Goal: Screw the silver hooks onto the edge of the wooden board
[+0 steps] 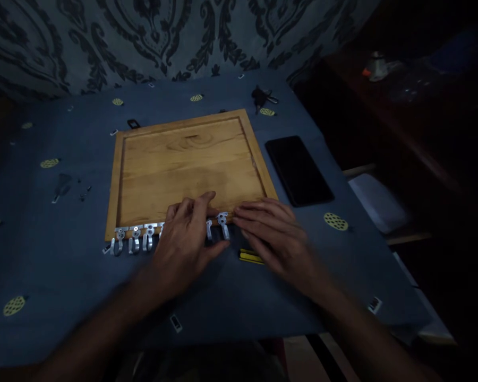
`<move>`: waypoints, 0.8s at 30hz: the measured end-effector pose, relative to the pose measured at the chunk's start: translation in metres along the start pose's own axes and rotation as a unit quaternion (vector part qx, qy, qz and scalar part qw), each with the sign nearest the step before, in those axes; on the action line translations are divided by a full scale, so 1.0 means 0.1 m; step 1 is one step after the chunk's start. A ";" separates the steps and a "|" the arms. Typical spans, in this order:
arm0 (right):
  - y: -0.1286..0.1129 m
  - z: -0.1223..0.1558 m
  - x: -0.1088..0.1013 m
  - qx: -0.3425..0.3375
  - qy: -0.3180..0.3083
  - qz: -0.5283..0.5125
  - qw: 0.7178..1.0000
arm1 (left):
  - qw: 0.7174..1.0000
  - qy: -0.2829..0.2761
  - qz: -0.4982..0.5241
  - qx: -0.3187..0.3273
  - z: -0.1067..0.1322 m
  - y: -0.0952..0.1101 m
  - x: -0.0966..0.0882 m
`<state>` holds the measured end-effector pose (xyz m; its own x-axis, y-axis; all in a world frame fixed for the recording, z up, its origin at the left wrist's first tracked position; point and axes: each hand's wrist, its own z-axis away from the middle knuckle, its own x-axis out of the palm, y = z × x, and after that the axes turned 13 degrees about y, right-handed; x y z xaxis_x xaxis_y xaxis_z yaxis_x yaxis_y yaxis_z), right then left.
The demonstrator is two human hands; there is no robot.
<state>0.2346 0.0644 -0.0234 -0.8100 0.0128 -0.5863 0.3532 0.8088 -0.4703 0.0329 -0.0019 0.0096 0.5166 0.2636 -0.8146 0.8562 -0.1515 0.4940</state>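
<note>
The left forearm (117,307) and right forearm (356,315), both bare, slant inward. The left grip (185,239) is back-up, thumb spread away from bent fingers; the right grip (276,233) has its fingers stretched leftward, close together.

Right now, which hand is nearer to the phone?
Right. The right hand is in front and left of the phone; the left hand is farther left, by the hooks.

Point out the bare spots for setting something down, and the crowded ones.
Free: most of the recess in the wooden panel; blue cloth nearer than the small loose parts; cloth below the phone. Crowded: the panel's near edge, where the left hand, right hand, metal hooks and yellow tool bunch.
</note>
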 end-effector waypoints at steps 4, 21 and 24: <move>-0.01 0.00 0.02 -0.020 -0.032 0.005 0.999 | 1.000 0.001 -0.001 0.007 0.00 -0.01 0.01; 0.02 -0.03 -0.02 0.012 0.043 0.005 0.999 | 1.000 -0.004 0.009 0.005 0.00 -0.04 0.02; 0.05 -0.01 -0.03 0.027 0.088 0.015 0.996 | 1.000 -0.011 0.009 -0.008 0.00 -0.02 0.01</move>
<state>0.2381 0.0692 -0.0233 -0.8662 0.1432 -0.4788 0.3997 0.7736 -0.4918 0.0312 -0.0014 0.0077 0.5330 0.2398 -0.8114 0.8461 -0.1403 0.5142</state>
